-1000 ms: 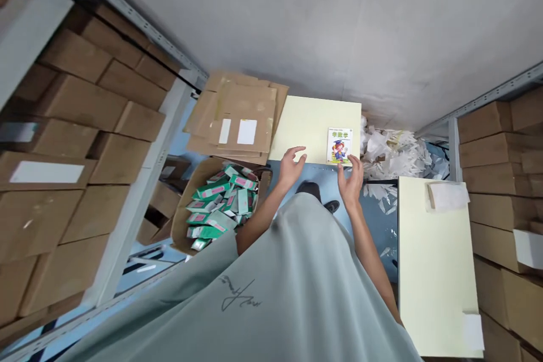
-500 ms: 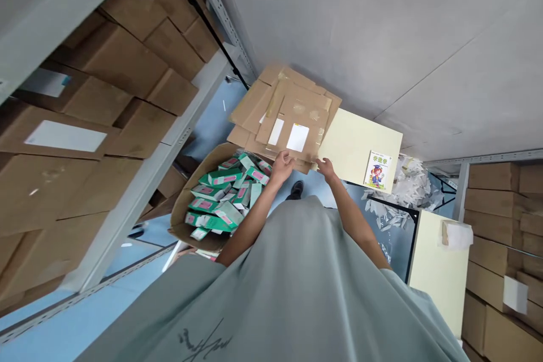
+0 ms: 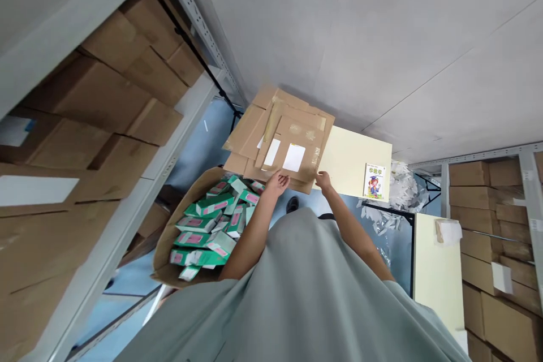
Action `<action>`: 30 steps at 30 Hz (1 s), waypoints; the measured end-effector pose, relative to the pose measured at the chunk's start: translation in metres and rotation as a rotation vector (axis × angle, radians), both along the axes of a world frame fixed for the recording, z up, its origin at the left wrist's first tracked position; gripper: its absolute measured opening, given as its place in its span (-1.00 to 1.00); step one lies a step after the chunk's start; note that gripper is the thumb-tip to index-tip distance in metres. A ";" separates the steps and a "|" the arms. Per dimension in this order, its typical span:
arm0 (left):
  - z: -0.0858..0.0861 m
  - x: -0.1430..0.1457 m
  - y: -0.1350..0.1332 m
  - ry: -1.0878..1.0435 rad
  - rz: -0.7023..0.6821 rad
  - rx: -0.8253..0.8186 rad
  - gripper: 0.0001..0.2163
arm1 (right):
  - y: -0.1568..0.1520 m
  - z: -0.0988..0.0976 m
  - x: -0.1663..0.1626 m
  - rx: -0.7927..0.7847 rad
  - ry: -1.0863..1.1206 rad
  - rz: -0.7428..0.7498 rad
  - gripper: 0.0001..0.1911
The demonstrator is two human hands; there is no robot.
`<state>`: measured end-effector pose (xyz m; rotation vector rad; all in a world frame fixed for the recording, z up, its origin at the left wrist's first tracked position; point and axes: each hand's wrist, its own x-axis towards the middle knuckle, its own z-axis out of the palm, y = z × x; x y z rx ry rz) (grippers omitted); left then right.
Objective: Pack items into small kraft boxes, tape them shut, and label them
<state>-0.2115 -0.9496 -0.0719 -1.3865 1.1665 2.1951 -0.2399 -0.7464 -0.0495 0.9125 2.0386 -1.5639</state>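
Note:
A stack of flattened cardboard boxes (image 3: 303, 150) lies on a cream tabletop in front of me; the top piece bears white labels and strips of clear tape. My left hand (image 3: 278, 182) is at the near edge of the stack, palm turned up and fingers loosely extended against the cardboard. At the near right corner, my right hand (image 3: 323, 181) has its fingers curled in at the cardboard's edge; its fingertips are partly hidden. Left of my left arm stands an open carton (image 3: 163, 249) full of small green and white boxes (image 3: 214, 203).
A picture book (image 3: 374, 181) lies on the right of the cream table (image 3: 352, 153). Scrap paper (image 3: 401, 189) is heaped beyond it. A second cream table (image 3: 436, 271) stands at right. Shelving with brown cartons (image 3: 106, 90) rises on the left, and more cartons (image 3: 479, 260) stand at right.
The view has tilted and shifted, so the stack sits lower in the picture. My left hand has turned palm up and its fingers have loosened; my right hand stays by the corner.

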 end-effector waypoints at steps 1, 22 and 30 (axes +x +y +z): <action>0.000 -0.004 0.001 -0.024 -0.003 0.011 -0.74 | -0.004 -0.003 0.000 0.005 -0.013 -0.003 -0.75; 0.029 0.018 0.091 0.257 -0.079 0.113 -0.67 | 0.100 0.037 0.031 -0.064 0.335 -0.097 -0.62; 0.000 -0.006 0.011 0.060 0.092 -0.103 -0.74 | 0.008 0.023 -0.022 0.143 0.090 0.211 -0.83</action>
